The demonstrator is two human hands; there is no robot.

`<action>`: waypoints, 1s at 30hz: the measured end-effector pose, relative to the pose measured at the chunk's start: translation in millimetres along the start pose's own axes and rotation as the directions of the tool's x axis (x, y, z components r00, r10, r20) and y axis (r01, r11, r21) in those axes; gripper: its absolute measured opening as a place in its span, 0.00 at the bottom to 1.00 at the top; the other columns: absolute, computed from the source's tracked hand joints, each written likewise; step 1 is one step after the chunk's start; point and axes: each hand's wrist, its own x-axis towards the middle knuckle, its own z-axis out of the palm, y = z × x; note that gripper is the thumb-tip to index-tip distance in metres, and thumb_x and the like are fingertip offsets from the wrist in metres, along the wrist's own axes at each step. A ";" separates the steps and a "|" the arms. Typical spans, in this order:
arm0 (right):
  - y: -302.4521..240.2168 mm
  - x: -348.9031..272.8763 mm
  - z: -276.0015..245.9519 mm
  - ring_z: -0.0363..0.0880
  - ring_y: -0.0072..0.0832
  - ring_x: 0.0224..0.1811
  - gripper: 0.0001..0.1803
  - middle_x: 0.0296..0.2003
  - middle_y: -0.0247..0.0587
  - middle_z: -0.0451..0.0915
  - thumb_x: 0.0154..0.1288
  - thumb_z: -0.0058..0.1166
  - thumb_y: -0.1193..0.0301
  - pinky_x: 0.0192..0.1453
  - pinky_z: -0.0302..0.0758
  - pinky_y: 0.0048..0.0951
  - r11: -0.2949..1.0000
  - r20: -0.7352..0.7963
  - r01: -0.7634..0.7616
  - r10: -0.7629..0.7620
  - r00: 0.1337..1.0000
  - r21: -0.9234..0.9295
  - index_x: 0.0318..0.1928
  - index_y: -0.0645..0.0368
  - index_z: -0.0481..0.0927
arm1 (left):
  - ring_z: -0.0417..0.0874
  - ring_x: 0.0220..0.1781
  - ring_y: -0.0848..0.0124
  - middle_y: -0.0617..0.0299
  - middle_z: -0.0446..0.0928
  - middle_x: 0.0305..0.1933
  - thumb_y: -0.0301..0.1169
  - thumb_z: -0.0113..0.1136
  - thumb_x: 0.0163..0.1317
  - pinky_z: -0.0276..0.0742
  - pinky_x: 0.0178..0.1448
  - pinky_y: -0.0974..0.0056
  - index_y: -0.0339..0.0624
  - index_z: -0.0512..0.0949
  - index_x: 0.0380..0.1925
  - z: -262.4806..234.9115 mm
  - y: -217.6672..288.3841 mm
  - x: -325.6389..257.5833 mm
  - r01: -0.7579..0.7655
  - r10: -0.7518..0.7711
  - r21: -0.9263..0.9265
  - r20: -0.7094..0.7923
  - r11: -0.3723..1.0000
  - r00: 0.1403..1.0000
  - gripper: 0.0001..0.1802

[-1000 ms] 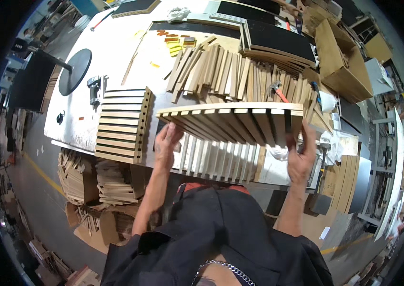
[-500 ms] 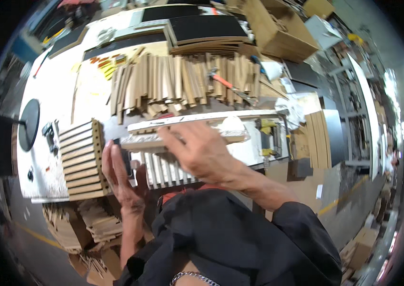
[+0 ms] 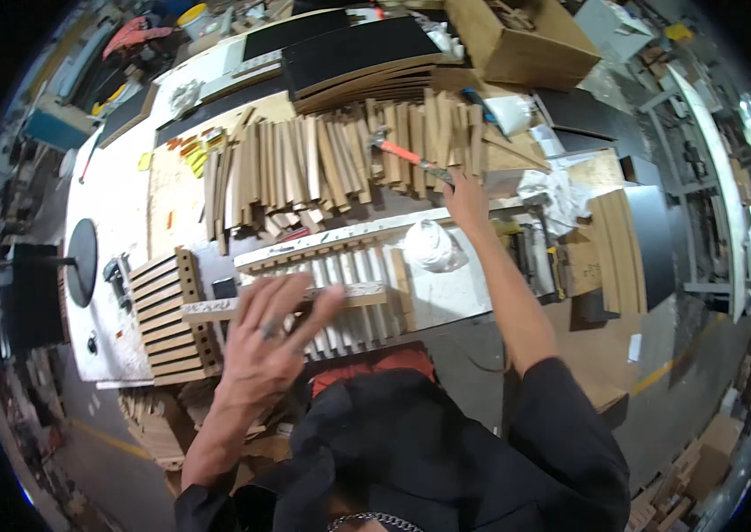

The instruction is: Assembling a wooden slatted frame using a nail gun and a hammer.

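My right hand (image 3: 466,202) reaches to the far side of the bench, its fingers closed round the dark handle end of a claw hammer (image 3: 411,157) with an orange-red handle. The hammer lies across a pile of wooden strips (image 3: 304,160). Over a wooden rail (image 3: 362,295) with a white-speckled edge, my left hand (image 3: 264,346) is spread, thumb and fingers apart and slightly blurred. That rail lies across the near part of several pale parallel slats (image 3: 366,264). A second long rail (image 3: 331,239), with holes along its side, runs along their far ends.
A slatted wooden assembly (image 3: 163,315) stands at the left. Right of the slats sits a white bundle (image 3: 431,246). Black panels (image 3: 362,55) are stacked at the back, beside a cardboard box (image 3: 526,49). Brown boards (image 3: 619,253) stand at the right.
My right hand has left the speckled rail and moved up and right to the hammer. My left hand has shifted right, over the rail. The rail now lies nearer me, uncovering slats.
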 end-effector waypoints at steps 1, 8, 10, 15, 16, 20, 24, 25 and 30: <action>-4.8 13.1 16.2 0.83 0.51 0.47 0.19 0.48 0.56 0.80 0.67 0.58 0.67 0.51 0.77 0.53 0.999 0.018 0.017 -0.017 1.000 0.032 0.56 0.58 0.78 | 0.80 0.57 0.55 0.56 0.78 0.56 0.20 0.65 0.50 0.75 0.63 0.48 0.52 0.82 0.56 5.6 6.1 4.4 -0.026 0.025 -0.028 -0.056 0.999 0.998 0.30; -7.0 40.6 33.3 0.82 0.54 0.46 0.16 0.50 0.55 0.72 0.65 0.58 0.69 0.48 0.80 0.50 0.980 0.147 0.145 -0.124 0.981 -0.139 0.52 0.58 0.76 | 0.80 0.56 0.58 0.55 0.78 0.54 0.21 0.61 0.55 0.73 0.63 0.53 0.60 0.82 0.60 -1.9 18.4 15.4 0.067 -0.067 -0.055 -0.006 0.996 0.998 0.31; -22.3 36.1 3.4 0.81 0.53 0.47 0.14 0.51 0.53 0.71 0.66 0.57 0.69 0.49 0.79 0.52 0.990 0.202 0.088 -0.065 0.977 -0.110 0.51 0.58 0.77 | 0.80 0.56 0.59 0.55 0.78 0.53 0.20 0.61 0.54 0.72 0.64 0.53 0.63 0.83 0.58 -8.7 7.0 7.5 0.060 -0.061 -0.024 -0.023 0.998 0.998 0.32; -25.9 -33.8 -61.9 0.79 0.36 0.36 0.14 0.32 0.42 0.78 0.72 0.58 0.63 0.40 0.75 0.37 0.947 -0.135 0.103 -0.064 0.989 0.306 0.46 0.63 0.79 | 0.81 0.58 0.60 0.58 0.78 0.58 0.20 0.61 0.54 0.71 0.67 0.52 0.66 0.79 0.61 -13.0 -45.4 -42.6 0.093 -0.086 0.050 -0.126 0.994 0.988 0.35; -35.9 -53.3 -93.4 0.76 0.29 0.32 0.15 0.31 0.37 0.76 0.73 0.58 0.62 0.37 0.73 0.32 0.851 -0.019 -0.022 0.037 0.999 0.525 0.47 0.62 0.79 | 0.81 0.60 0.59 0.59 0.80 0.58 0.19 0.60 0.52 0.72 0.68 0.51 0.62 0.80 0.60 -19.1 -53.0 -53.8 0.113 -0.100 0.067 -0.173 0.991 0.980 0.34; -82.9 -112.7 -184.7 0.65 0.13 0.19 0.11 0.24 0.29 0.71 0.79 0.49 0.66 0.22 0.62 0.19 0.685 0.116 -0.131 0.067 0.991 0.717 0.51 0.61 0.76 | 0.82 0.60 0.55 0.56 0.80 0.58 0.20 0.67 0.53 0.78 0.66 0.50 0.50 0.82 0.56 -7.6 -86.7 -84.4 0.054 -0.032 0.054 -0.354 0.997 0.935 0.27; -118.2 -149.9 -216.1 0.67 0.14 0.20 0.15 0.27 0.31 0.72 0.80 0.47 0.65 0.23 0.64 0.19 0.640 0.130 -0.157 0.089 0.987 0.752 0.53 0.64 0.73 | 0.86 0.55 0.49 0.47 0.84 0.48 0.18 0.74 0.47 0.86 0.59 0.51 0.34 0.82 0.43 -1.3 -88.1 -90.3 0.049 -0.047 -0.011 -0.555 0.999 0.830 0.20; -124.6 -159.0 -221.8 0.68 0.15 0.21 0.17 0.29 0.31 0.73 0.80 0.46 0.63 0.25 0.66 0.18 0.666 0.109 -0.123 0.062 0.992 0.736 0.54 0.66 0.72 | 0.86 0.55 0.49 0.47 0.84 0.48 0.18 0.74 0.47 0.86 0.59 0.51 0.34 0.82 0.43 0.6 -91.0 -94.0 0.043 -0.046 -0.018 -0.559 0.999 0.828 0.20; -186.7 -191.3 -233.8 0.77 0.22 0.28 0.15 0.28 0.37 0.77 0.78 0.50 0.65 0.34 0.74 0.26 0.750 0.017 -0.014 0.003 1.000 0.662 0.53 0.66 0.76 | 0.86 0.52 0.48 0.49 0.83 0.50 0.21 0.76 0.51 0.88 0.52 0.54 0.36 0.81 0.48 12.3 -100.9 -99.7 -0.047 -0.014 -0.078 -0.641 0.996 0.767 0.22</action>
